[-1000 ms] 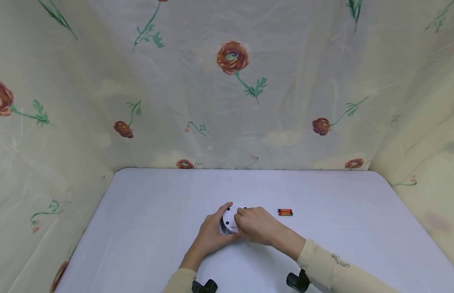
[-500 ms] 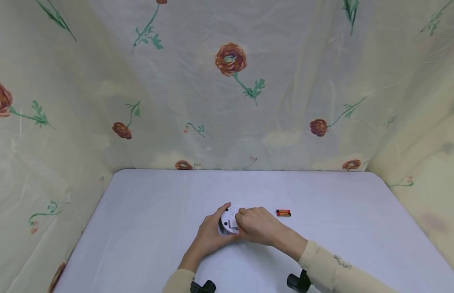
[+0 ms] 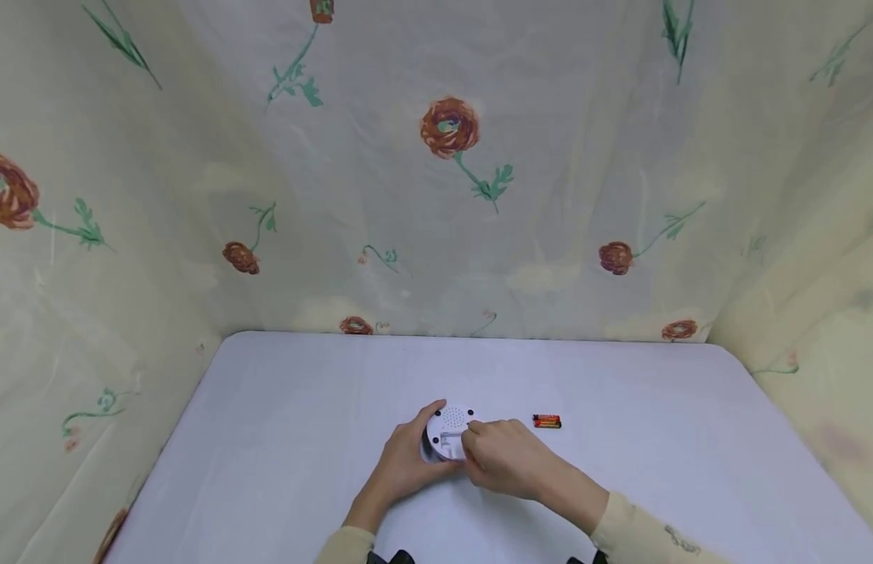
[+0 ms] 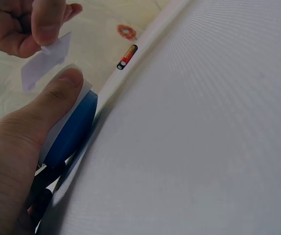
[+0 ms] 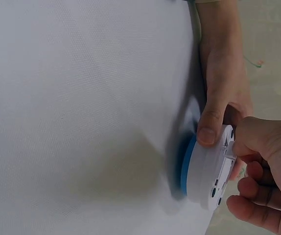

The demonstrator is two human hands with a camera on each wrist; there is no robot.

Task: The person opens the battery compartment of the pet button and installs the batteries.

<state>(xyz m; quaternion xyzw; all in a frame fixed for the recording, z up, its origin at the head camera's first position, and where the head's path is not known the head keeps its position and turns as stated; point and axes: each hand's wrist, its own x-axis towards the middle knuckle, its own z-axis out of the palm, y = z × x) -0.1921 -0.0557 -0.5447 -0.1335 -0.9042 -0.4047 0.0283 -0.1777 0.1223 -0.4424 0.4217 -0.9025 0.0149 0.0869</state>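
A round white device with a blue underside lies on the table, its perforated face with dark feet upward. My left hand grips it around the side, thumb along the near edge. An uncovered battery compartment shows in that face. With thumb and forefinger, my right hand pinches a small white battery cover, which the left wrist view shows raised off the device. In the right wrist view the device shows its white side and blue rim, under the left thumb.
Two red-and-black batteries lie side by side on the white table, right of the hands. Flower-printed curtains stand behind the table and on both sides.
The battery cover has come up off the device, and the compartment beneath now shows. My right hand has drawn back slightly to the right; the left hand keeps its grip.
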